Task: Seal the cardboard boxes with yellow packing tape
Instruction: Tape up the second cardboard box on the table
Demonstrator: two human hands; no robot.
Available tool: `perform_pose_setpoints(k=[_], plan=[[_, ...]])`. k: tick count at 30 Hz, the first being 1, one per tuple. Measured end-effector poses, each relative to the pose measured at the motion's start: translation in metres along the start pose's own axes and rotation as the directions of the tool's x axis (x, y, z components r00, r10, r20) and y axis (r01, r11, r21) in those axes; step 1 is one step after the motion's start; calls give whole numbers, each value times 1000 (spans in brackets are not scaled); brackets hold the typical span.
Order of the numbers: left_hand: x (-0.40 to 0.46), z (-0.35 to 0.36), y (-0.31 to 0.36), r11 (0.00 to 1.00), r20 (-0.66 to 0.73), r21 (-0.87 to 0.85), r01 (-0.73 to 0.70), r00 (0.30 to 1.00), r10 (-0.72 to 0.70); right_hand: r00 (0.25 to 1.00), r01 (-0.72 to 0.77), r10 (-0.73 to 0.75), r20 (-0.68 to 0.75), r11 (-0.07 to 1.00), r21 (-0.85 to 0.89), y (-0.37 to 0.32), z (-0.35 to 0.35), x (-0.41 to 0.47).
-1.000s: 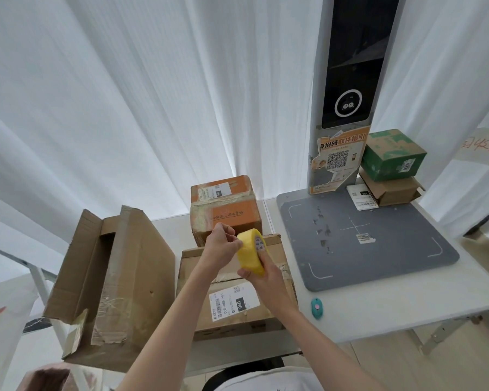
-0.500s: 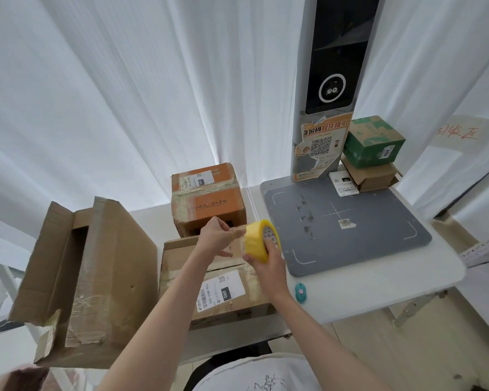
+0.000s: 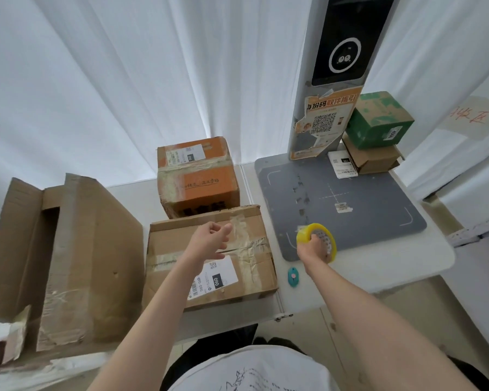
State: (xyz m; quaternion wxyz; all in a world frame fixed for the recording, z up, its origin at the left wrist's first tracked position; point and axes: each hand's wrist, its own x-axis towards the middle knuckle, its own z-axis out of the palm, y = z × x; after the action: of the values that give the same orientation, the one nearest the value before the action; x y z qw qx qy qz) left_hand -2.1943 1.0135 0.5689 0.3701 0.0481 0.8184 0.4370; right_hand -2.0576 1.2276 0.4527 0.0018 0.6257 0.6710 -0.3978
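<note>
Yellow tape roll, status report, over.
Right hand grips the yellow packing tape roll over the grey scanner mat. Left hand loosely curled, empty, above the brown cardboard box. Nothing in the way.

Sheer white pleated curtains (image 3: 124, 80) hang across the whole back, glowing with soft daylight. In front of them stands a white rectangular table (image 3: 424, 266) carrying a flat dark grey scanning pad (image 3: 364, 210) and a tall grey post with a black screen (image 3: 339, 40). Pale beige floor (image 3: 407, 311) shows below the table's right edge.
</note>
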Motion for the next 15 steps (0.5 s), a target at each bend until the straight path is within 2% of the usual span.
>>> perform_pose_setpoints(k=[5, 9, 13, 15], plan=[[6, -18, -25, 995, -63, 99, 26, 998, -19, 999, -50, 50, 1, 989, -138, -2, 6, 23], [9, -29, -57, 976, -187, 210, 60, 982, -21, 999, -25, 34, 34, 975, -221, -4, 15, 32], [17, -18, -83, 939, -236, 333, 88, 972, -8, 999, -34, 42, 32, 974, -224, -2, 25, 32], [20, -6, -90, 928, -240, 363, 86, 971, 4, 1000, -21, 16, -27, 983, -183, -5, 24, 29]])
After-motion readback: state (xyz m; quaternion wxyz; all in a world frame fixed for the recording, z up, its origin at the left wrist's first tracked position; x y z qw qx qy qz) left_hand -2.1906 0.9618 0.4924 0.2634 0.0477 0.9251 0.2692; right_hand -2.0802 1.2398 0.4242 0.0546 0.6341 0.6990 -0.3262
